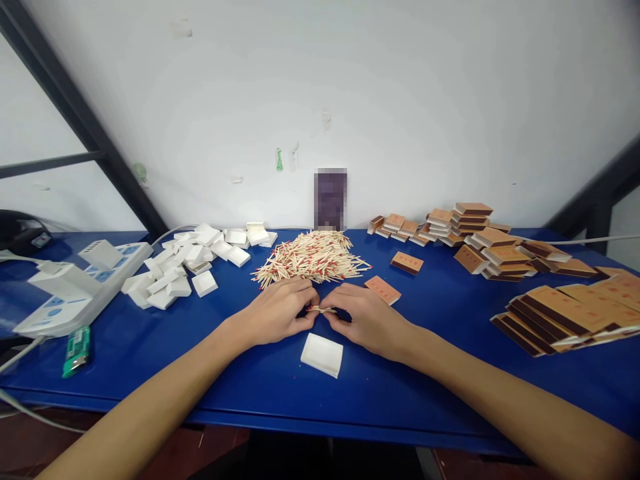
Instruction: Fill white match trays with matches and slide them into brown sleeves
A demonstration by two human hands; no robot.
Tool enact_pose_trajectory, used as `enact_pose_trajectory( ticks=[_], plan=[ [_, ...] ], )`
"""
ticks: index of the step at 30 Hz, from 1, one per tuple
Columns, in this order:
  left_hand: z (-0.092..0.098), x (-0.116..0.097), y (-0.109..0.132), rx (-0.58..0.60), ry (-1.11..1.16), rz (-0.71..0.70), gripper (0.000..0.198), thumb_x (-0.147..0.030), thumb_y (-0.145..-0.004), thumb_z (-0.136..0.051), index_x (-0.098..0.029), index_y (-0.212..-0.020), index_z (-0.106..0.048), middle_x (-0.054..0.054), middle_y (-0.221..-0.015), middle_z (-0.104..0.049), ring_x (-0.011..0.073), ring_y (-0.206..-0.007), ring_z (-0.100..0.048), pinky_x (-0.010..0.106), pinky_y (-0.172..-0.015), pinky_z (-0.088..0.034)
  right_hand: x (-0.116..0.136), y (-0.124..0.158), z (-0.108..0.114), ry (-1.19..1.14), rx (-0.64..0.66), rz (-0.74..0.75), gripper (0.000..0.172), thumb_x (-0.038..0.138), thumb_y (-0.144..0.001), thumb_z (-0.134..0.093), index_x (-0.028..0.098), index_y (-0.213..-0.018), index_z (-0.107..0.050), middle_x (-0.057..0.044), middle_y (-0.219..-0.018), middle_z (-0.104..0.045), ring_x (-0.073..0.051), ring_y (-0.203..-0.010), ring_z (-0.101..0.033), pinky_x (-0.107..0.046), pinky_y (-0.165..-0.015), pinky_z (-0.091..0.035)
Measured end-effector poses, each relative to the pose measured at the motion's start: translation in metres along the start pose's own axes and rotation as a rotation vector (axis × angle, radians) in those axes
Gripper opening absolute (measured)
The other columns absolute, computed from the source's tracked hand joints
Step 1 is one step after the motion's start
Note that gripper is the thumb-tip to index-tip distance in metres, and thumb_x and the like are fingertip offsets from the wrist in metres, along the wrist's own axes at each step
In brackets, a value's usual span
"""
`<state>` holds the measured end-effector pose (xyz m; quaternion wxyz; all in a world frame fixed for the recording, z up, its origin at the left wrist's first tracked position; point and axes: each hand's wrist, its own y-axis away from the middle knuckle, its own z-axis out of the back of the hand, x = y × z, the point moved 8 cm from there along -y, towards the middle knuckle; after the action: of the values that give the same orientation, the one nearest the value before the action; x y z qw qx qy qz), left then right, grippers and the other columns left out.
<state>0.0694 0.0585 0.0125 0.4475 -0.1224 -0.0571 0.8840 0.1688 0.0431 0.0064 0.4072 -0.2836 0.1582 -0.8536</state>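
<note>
Between the fingertips of my left hand (287, 308) and my right hand (363, 320) is a small bundle of matches (321, 309), pinched at both ends. Both hands are closed on it, just in front of a big heap of loose matches (313, 257) with red heads. A white matchbox tray (323, 355) lies on the table just below the hands. Beyond my right hand rests a flat orange matchbox sleeve (383, 291), and a matchbox (407, 263) with a dark striking side is farther back.
White matchbox trays (173, 267) are piled at the left, beside a power strip (83, 293) and a green lighter (77, 351). Stacked matchboxes (470, 233) stand at the back right; flattened sleeves (565, 313) fan out nearer. The blue table (240, 393) meets a white wall.
</note>
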Motion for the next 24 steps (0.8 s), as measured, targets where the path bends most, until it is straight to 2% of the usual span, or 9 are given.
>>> enact_pose_trajectory(
  ticks=[7, 14, 24],
  plan=[
    [-0.0009, -0.0005, 0.0004, 0.007, 0.018, -0.012, 0.008, -0.021, -0.090, -0.052, -0.017, -0.084, -0.054, 0.002, -0.084, -0.058, 0.0164, -0.077, -0.054, 0.029, -0.071, -0.042, -0.0015, -0.0004, -0.0009, 0.027, -0.037, -0.002, 0.013, 0.007, -0.082, -0.059, 0.017, -0.087, -0.066, -0.004, -0.077, -0.066, -0.016, -0.072, -0.059, -0.028, -0.068, -0.047],
    [0.0005, 0.0015, 0.0020, 0.026, 0.005, 0.022, 0.014, -0.029, -0.092, -0.051, -0.018, -0.091, -0.059, 0.004, -0.089, -0.058, 0.0183, -0.082, -0.056, 0.029, -0.072, -0.042, -0.0016, -0.0013, 0.0006, -0.026, -0.036, -0.040, 0.015, 0.004, -0.078, -0.059, 0.018, -0.080, -0.064, -0.002, -0.074, -0.066, -0.015, -0.070, -0.059, -0.026, -0.066, -0.046],
    [-0.0035, -0.0048, -0.0010, 0.086, -0.055, -0.010, 0.009, -0.022, -0.092, -0.047, -0.017, -0.086, -0.051, 0.004, -0.086, -0.057, 0.0183, -0.077, -0.053, 0.030, -0.070, -0.041, 0.0008, -0.0053, 0.0049, -0.071, -0.058, -0.038, 0.014, 0.005, -0.076, -0.059, 0.018, -0.075, -0.064, 0.000, -0.069, -0.066, -0.013, -0.064, -0.058, -0.025, -0.064, -0.044]
  ],
)
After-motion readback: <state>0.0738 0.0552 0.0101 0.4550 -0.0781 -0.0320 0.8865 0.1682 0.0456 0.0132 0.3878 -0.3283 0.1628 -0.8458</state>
